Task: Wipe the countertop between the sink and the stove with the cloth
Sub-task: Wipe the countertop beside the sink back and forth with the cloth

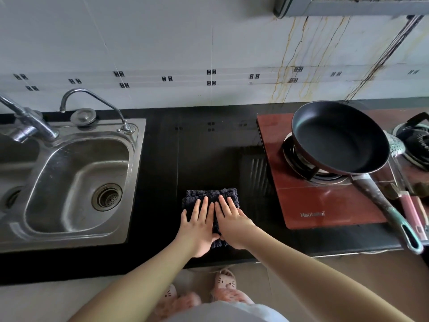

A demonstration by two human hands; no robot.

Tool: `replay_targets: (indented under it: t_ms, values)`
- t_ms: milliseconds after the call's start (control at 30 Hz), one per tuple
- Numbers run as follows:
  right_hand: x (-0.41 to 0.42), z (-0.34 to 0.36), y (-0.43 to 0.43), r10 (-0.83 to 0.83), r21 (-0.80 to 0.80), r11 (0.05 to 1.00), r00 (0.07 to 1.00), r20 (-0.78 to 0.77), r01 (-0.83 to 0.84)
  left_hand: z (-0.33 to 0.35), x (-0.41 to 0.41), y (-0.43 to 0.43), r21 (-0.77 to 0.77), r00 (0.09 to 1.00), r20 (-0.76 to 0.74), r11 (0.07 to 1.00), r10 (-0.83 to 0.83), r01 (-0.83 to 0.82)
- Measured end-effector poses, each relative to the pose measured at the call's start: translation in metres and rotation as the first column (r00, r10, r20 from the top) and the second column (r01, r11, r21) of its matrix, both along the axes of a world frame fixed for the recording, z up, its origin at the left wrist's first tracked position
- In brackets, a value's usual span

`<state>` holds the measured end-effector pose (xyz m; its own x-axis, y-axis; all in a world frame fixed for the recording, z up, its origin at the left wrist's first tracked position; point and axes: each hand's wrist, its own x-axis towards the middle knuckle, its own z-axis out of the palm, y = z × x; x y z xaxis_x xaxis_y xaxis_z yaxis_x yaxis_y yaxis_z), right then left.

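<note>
While both palms press it flat, the dark cloth (210, 196) lies near the front edge of the black surface (160, 182), between the sink (76, 182) and the stove (325, 205).

Because it looks like a thick, knobbly knit folded into a pad, the cloth should be soft and light, likely to bunch or unfold if pushed by one corner, so flat pressure over its middle suits it better than a pinch. Neither hand has a closed grip: the left hand (199, 226) and right hand (234, 224) lie side by side with fingers spread on top, thumbs nearly touching. The glossy surface should let the pad slide easily. To the right, a frying pan (339, 138) sits on the burner, its handle (390, 212) jutting past the front edge, a thing to steer clear of on rightward strokes.
</note>
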<state>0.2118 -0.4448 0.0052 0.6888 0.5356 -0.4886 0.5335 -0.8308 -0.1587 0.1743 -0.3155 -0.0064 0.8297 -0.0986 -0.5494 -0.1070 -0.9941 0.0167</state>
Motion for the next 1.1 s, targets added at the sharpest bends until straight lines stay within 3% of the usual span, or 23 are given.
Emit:
replay_targets:
  t_ms: [1100]
  values:
    - [-0.021, -0.002, -0.031, 0.109, -0.025, 0.994, 0.994, 0.013, -0.108, 0.001, -0.019, -0.041, 0.02, 0.994, -0.079, 0.997, 0.074, -0.073]
